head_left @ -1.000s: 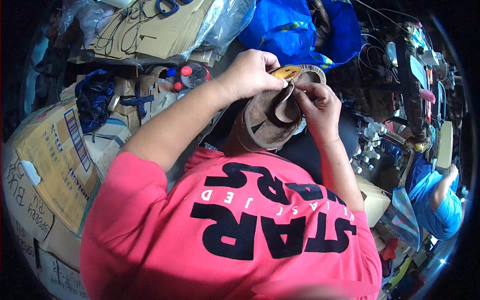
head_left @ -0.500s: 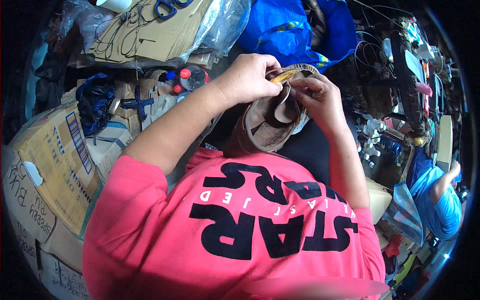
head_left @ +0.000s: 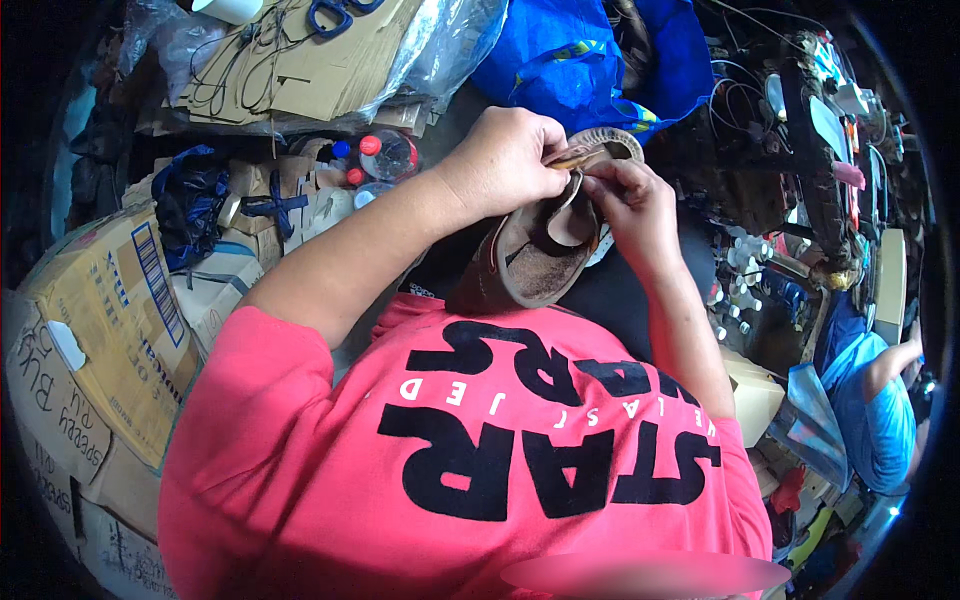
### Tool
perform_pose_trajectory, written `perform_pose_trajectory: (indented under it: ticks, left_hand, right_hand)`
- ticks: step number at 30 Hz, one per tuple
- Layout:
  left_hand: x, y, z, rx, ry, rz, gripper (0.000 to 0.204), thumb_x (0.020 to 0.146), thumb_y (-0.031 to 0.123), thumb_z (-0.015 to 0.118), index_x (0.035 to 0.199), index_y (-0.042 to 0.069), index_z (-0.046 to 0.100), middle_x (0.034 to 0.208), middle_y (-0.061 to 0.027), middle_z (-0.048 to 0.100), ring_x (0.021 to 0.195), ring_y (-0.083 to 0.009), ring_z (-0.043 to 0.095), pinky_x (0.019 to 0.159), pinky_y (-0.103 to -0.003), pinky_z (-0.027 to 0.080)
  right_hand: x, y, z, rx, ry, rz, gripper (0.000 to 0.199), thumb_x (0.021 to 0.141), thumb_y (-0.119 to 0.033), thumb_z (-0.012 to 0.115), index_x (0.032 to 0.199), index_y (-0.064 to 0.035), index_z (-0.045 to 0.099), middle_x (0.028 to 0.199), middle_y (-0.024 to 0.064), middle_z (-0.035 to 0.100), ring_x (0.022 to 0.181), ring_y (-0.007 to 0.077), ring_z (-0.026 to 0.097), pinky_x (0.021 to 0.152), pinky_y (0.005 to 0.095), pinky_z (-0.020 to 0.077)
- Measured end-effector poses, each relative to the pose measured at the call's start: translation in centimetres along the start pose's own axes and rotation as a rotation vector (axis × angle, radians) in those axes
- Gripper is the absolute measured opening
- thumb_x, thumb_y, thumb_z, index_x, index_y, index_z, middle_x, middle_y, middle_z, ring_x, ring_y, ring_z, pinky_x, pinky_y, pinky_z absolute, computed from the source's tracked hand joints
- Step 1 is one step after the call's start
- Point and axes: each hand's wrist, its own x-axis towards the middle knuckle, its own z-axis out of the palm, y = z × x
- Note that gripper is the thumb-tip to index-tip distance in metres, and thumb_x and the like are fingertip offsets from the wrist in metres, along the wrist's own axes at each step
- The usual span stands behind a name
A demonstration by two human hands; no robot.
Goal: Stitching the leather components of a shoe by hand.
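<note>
Both sets of fingers [head_left: 560, 160] pinch shut on the toe end of a brown shoe [head_left: 535, 260] held at chest height; left hand [head_left: 505, 160] above, right hand [head_left: 630, 205] beside it. What they pinch looks like the insole edge. Behind: blue bag [head_left: 585, 60], plastic bottles [head_left: 380, 160], cardboard boxes [head_left: 95, 330].

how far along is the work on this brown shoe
Done: cannot tell; no finished repair shows. In hand: the brown shoe rests in the lap, opening up; the left hand and right hand pinch its front edge by the sole rim. Left: the insole looks loose and curled, not yet seated.
</note>
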Motion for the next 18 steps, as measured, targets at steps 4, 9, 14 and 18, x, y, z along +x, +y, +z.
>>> perform_pose_trajectory:
  ticks: [4,9,14,18]
  left_hand:
    - [0.3,0.3,0.3,-0.026,-0.010,0.046,0.016,0.070,0.013,0.069,0.078,-0.001,0.064,0.064,-0.0122,0.062,0.058,-0.0104,0.055,0.057,-0.029,0.045]
    - [0.2,-0.1,-0.1,0.063,0.041,0.011,0.017,0.070,0.012,0.068,0.080,-0.001,0.064,0.065,-0.0132,0.061,0.059,-0.0121,0.057,0.058,-0.029,0.045]
    - [-0.9,2.7,-0.7,0.157,0.193,0.350,0.015,0.068,0.004,0.064,0.082,0.001,0.065,0.072,-0.0116,0.060,0.066,-0.0239,0.060,0.061,-0.033,0.047]
    - [-2.3,3.6,-0.7,0.300,0.320,0.652,0.036,0.056,-0.009,0.066,0.089,0.006,0.065,0.085,-0.0077,0.059,0.076,-0.0274,0.060,0.065,-0.034,0.049]
  right_hand:
    - [0.7,0.9,1.0,-0.188,0.074,-0.155,0.010,0.072,-0.009,0.069,0.081,-0.0053,0.067,0.077,0.0129,0.064,0.070,0.0310,0.062,0.063,0.0388,0.0466]
    - [1.0,-0.3,-0.5,-0.018,-0.089,-0.092,0.014,0.075,-0.011,0.070,0.088,-0.0064,0.067,0.080,0.0132,0.065,0.074,0.0257,0.064,0.066,0.0337,0.0487]
    - [-0.6,-0.7,-1.4,0.279,-0.023,0.098,0.020,0.075,-0.001,0.070,0.094,-0.0023,0.066,0.081,0.0050,0.062,0.073,0.0122,0.058,0.066,0.0248,0.0458]
    - [-1.4,-1.6,-2.0,0.292,0.094,-0.070,0.021,0.075,0.003,0.068,0.096,-0.0025,0.066,0.084,0.0041,0.062,0.077,0.0114,0.056,0.070,0.0242,0.0455]
